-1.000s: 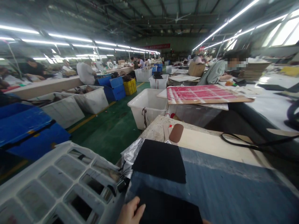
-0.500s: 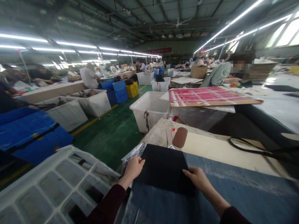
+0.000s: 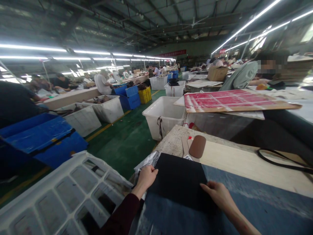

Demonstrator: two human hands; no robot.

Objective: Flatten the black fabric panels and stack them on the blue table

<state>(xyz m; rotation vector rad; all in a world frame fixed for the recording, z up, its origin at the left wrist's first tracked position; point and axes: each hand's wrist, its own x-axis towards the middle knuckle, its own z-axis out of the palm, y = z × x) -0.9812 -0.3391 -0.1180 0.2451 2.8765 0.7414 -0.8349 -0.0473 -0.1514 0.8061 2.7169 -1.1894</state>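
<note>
Pinching the left edge of a flat black piece [image 3: 179, 181] is the left hand [image 3: 147, 176], thumb and finger squeezed close. The right hand [image 3: 217, 192] touches the right edge, fingers bunched, but I can't tell if they pinch it. The black piece lies on a big blue sheet [image 3: 259, 195] on the table [image 3: 168, 141]. Just past it, a small brown piece [image 3: 197, 146] sits at one end of a pale board [image 3: 234, 158].
</note>
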